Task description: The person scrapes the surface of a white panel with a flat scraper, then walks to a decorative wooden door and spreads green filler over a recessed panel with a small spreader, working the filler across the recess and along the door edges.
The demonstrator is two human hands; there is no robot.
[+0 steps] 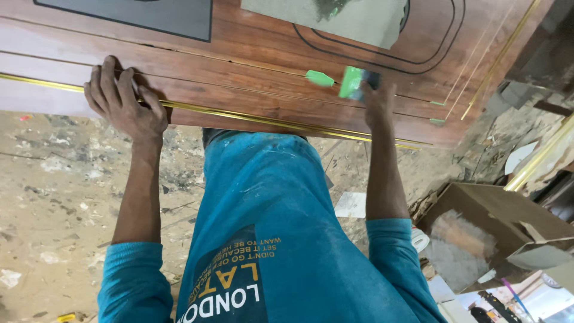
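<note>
The left hand lies flat and open on the wooden door panel, beside its gold trim strip. The right hand is clamped on a green scraper. Green tape pieces remain on the panel, so I judge the work is unfinished. An open brown cardboard box stands at lower right.

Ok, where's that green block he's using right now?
In the head view, the green block sits under the right hand on the wooden door panel, right of centre, beside a small green wedge and above the gold strip.

A reddish-brown wood door panel with gold trim carries a grey sheet and green tape pieces.
</note>
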